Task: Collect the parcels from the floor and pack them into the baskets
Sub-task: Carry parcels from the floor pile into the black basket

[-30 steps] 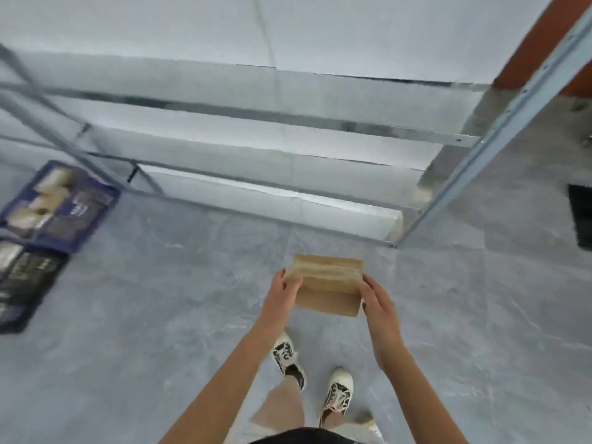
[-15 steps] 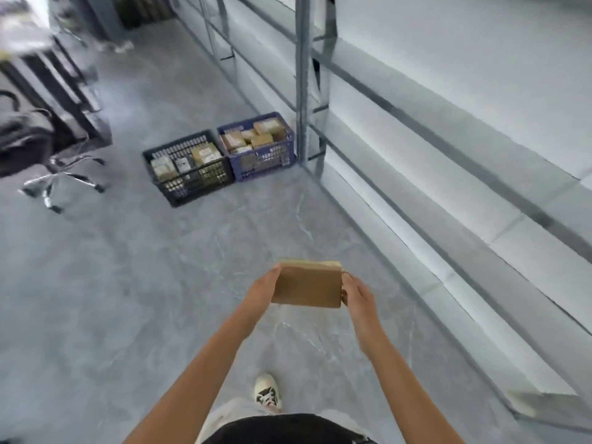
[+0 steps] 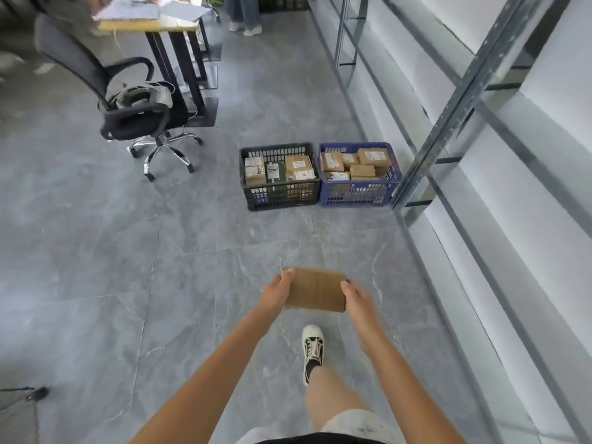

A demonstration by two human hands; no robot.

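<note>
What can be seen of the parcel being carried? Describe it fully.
The parcel is a flat, rectangular brown cardboard box, plain on the face that shows, with a faint seam down its middle and no label visible. It is held level in the air above the grey floor, short of the baskets. The left hand grips its left edge and the right hand its right edge; nothing else touches it.

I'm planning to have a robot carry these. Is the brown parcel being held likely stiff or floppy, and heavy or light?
Probably stiff: the cardboard parcel keeps flat faces and straight edges while the left hand and right hand grip only its ends. Likely light, since it is held out in front at the edges. Its plain cardboard looks matte, so probably not slippery.
</note>
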